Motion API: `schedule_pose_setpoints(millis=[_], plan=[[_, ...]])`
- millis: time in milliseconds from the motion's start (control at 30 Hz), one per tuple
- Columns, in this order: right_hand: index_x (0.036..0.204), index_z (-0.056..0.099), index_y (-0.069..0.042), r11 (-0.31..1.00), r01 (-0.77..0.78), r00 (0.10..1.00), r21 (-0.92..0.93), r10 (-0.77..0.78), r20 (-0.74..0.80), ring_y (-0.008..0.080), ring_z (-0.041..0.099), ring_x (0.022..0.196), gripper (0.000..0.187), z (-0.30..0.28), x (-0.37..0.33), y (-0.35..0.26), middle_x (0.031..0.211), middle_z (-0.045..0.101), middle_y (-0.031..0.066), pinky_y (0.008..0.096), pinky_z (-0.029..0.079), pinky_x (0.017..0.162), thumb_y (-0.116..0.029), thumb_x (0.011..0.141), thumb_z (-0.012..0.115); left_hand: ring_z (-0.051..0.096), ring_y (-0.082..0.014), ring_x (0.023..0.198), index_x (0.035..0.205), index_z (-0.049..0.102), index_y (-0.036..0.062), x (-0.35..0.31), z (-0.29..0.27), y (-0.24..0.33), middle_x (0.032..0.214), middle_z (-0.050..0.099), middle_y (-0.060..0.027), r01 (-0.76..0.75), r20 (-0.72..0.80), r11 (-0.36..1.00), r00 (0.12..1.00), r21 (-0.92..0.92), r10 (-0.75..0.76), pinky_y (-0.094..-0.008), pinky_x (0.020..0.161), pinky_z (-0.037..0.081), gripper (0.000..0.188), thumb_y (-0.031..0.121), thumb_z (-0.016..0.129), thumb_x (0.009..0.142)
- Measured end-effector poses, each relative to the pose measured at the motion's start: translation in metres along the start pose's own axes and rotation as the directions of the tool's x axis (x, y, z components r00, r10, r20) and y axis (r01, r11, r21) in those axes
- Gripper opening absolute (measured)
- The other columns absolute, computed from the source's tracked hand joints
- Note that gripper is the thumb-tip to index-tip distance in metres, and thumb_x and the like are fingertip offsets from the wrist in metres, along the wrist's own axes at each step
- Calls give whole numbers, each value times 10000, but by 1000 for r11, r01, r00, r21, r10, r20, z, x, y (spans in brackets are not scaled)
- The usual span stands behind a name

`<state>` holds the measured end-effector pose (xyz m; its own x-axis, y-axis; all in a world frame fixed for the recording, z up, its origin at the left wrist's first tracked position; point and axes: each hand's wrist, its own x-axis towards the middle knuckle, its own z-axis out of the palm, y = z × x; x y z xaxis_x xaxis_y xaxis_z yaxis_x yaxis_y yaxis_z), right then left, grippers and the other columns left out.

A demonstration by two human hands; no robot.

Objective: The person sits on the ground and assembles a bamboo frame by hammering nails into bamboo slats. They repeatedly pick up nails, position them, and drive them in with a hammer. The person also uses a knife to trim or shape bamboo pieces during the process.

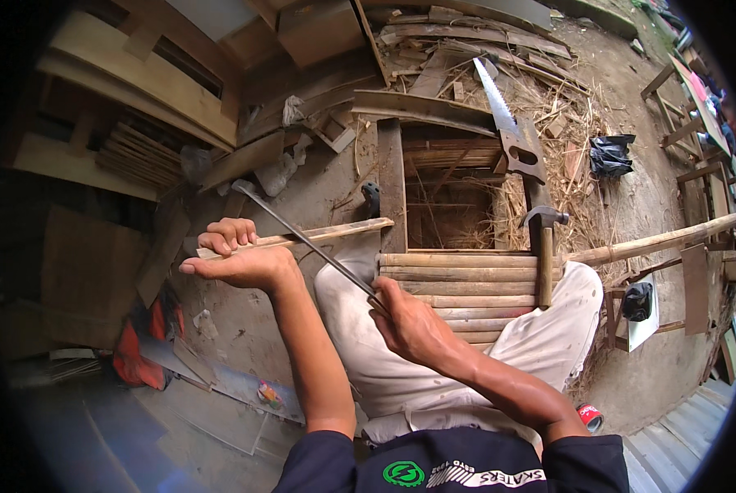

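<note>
My left hand (240, 259) is closed around one end of a split bamboo strip (335, 232), palm up, with the thumb stretched out. The strip's other end rests on the upright board of a wooden frame (392, 181). My right hand (409, 324) grips a long, narrow metal blade (294, 228), seen almost edge-on, so its exact kind is unclear. It slants up and left, crossing over the strip just right of my left hand. Between my knees lies a row of bamboo poles (458, 274) joined to the frame. A claw hammer (544, 255) lies at their right end.
A handsaw (512, 135) lies on the frame's far right corner. Wood scraps (475, 41) and straw-like shavings (561, 131) cover the ground beyond. A long bamboo pole (655, 241) extends right. Wooden furniture (138, 82) stands at left; a black plastic bag (612, 156) sits at right.
</note>
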<state>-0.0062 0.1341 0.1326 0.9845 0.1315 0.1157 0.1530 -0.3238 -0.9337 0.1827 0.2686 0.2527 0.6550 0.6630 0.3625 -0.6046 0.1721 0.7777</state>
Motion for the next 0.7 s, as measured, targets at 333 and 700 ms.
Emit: schedule_pose_setpoints(millis=[333,700], plan=[[1174,342,-4,970,-236,969,-50,239,66,488,607,683,350,-20,-11,59,752,610,256,535,459,590,-94,931,576,174,-100,514,658,231,157,-8,8,3,566,226,13,12,119,997,993,-75,-3,-252,463,143,618,685,246,978],[1202,342,0,905,-424,906,-33,423,-31,537,594,750,361,-21,-38,58,752,597,314,568,449,647,-149,946,547,150,-98,521,657,225,165,4,14,-3,564,198,25,76,299,992,953,-104,-42,-263,470,120,626,706,236,972]])
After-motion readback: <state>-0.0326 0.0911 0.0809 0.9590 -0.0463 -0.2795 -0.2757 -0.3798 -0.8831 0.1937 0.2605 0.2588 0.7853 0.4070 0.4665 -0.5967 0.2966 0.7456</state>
